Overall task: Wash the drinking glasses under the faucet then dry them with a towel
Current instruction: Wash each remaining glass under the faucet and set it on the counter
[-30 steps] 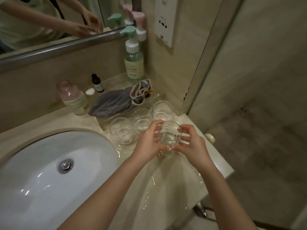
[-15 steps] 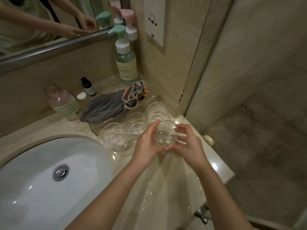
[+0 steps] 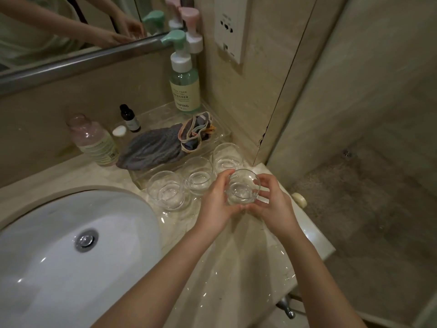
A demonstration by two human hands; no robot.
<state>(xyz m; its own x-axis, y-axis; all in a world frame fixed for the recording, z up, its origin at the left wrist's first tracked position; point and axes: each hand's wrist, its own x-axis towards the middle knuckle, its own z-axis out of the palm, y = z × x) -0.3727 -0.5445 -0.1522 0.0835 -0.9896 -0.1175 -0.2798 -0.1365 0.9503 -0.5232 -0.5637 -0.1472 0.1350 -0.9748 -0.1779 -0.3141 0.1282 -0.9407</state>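
A clear round drinking glass [image 3: 242, 187] is cupped upright between both hands just above the wet marble counter [image 3: 236, 268]. My left hand [image 3: 216, 204] wraps its left side and my right hand [image 3: 272, 204] its right side, with the fingers meeting under it. Three more clear glasses stand in a row behind: one [image 3: 165, 191] nearest the sink, one [image 3: 197, 175] in the middle, one [image 3: 227, 157] by the wall. A grey towel [image 3: 153, 147] lies in a clear tray behind them. The faucet is out of view.
The white sink basin [image 3: 59, 256] with its metal drain lies at the left. A green pump bottle [image 3: 184, 84], a pink bottle [image 3: 94, 140] and a small dark bottle [image 3: 130, 118] stand along the back wall. The counter edge drops to the floor at the right.
Both hands keep hold of the same glass; it has stayed at the right end of the row, shifting only slightly. The camera view has drifted a little.
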